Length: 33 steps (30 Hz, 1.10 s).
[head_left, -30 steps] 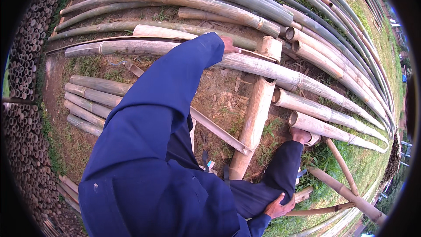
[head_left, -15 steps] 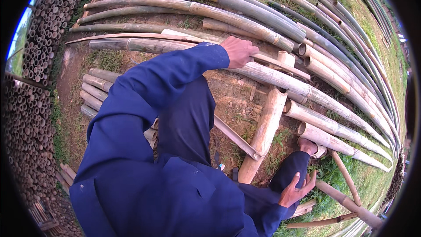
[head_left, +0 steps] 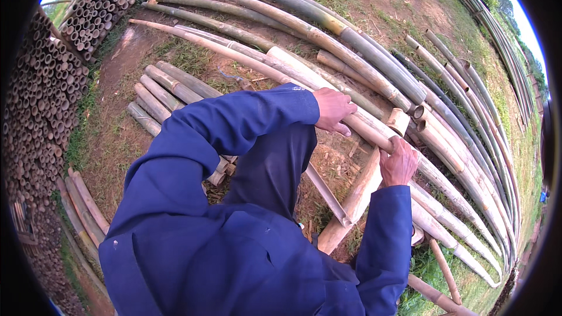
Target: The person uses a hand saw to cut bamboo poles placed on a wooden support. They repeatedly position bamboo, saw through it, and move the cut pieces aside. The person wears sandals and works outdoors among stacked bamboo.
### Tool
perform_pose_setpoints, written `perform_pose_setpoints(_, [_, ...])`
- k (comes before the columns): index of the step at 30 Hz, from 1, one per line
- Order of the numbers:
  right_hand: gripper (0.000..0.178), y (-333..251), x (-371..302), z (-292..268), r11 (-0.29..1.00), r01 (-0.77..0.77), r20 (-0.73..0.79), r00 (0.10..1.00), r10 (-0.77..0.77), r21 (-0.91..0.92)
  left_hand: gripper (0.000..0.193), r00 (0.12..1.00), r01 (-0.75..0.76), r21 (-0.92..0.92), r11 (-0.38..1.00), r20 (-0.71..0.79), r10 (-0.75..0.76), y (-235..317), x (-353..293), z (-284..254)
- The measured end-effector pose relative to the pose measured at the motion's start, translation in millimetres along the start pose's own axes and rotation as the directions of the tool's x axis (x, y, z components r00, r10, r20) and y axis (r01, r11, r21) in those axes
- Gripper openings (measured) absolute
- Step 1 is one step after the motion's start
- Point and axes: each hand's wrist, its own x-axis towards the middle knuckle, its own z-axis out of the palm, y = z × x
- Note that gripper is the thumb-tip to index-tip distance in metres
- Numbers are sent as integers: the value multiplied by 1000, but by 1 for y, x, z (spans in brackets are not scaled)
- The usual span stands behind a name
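Observation:
My left hand point(head_left: 333, 111) is closed over a long split bamboo strip point(head_left: 367, 130), its rounded outer side up. Close to the strip's near right end, my right hand point(head_left: 400, 161) grips it, with the fingers wrapped round. The strip lies alongside a long pale bamboo pole point(head_left: 439, 179) and runs away to the far left. Under both passes a thick bamboo support point(head_left: 354, 202), whose cut top point(head_left: 398, 120) stands up just beyond the right hand. A narrow split bamboo piece point(head_left: 328, 196) leans against this support beside my knee.
Long bamboo poles point(head_left: 328, 20) lie in rows beyond the hands and curve off to the right. Short cut lengths point(head_left: 170, 85) rest on the ground at left. A tall stack of bamboo ends point(head_left: 44, 93) rises at the far left.
My right hand has come up from beside my lower leg and taken hold of the strip's end. The strip has turned from edge-on to rounded side up. The view has shifted.

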Motion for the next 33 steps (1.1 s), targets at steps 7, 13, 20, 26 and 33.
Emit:
perform_pose_setpoints(7, [24, 78, -118, 70, 990, -115, 75, 991, 109, 86, 64, 956, 3, 63, 998, 293, -22, -9, 30, -20])
perform_pose_setpoints(13, [35, 89, -186, 95, 937, -243, 285, 943, 169, 251, 55, 982, 29, 82, 996, 182, -43, -41, 87, 6])
perform_pose_setpoints(20, [37, 73, -229, 98, 877, -383, 322, 902, 288, 290, 54, 974, -167, 194, 967, 183, 132, 13, 200, 89])
perform_pose_setpoints(26, [43, 46, -274, 45, 725, -595, 206, 802, 560, 347, 97, 998, -20, 227, 974, 70, 4, 26, 246, 179])
perform_pose_setpoints(33, [46, 16, -317, 5, 380, -839, 230, 488, 842, 389, 83, 986, -31, 239, 971, 165, -9, 20, 264, 207])
